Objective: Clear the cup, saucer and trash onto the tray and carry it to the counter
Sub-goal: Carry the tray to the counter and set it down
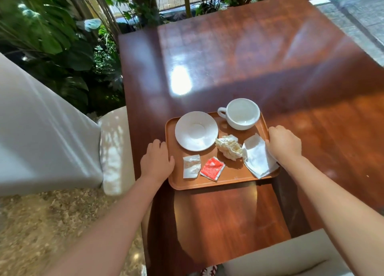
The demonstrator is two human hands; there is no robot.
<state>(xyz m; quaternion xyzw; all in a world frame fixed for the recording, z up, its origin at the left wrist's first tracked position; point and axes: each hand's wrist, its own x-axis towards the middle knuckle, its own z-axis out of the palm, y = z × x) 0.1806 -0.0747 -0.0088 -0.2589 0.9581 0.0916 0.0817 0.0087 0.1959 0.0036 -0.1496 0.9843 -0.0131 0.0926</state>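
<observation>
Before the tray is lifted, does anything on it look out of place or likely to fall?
Mostly tidy. The flat napkin hangs slightly over the tray edge, under the right hand. The cup stands beside the saucer, not on it.

One view only, from a camera worn on the head, looking forward and steeply down along both bare forearms. The left hand and right hand sit at mid-frame, close enough that fingers show singly, with the tray between them. The wide lens bends the table edges; its top runs away beyond the hands toward plants at the upper left. Left of the left arm lie a white chair and floor; below the right arm, a pale seat corner. No second view overlaps this one.
</observation>
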